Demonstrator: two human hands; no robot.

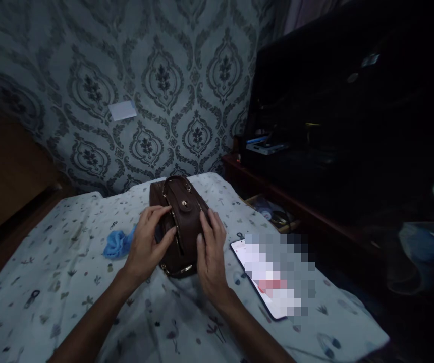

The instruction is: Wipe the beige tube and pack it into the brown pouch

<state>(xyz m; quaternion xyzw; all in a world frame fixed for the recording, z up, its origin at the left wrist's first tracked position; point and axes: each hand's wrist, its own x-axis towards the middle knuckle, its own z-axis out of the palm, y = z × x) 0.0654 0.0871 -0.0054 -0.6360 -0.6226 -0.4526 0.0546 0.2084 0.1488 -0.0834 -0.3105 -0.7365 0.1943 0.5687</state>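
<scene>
A dark brown handbag (188,229) with gold zips and a short handle rests on the patterned cloth. My left hand (147,242) grips its left side, thumb and forefinger apart along the edge of a slightly parted zip (178,234). Against the bag's right side lies my right hand (212,252), open, with fingers stretched out along the leather. What is inside the bag cannot be seen. Just left of my left hand is a crumpled blue cloth (116,244).
A phone (253,272) with a lit, partly blurred screen lies right of the bag. The white printed cloth (69,297) covers the surface under everything. Beyond its right edge stand an open drawer (273,212) with small items and a dark cabinet. Patterned wallpaper (164,80) rises behind.
</scene>
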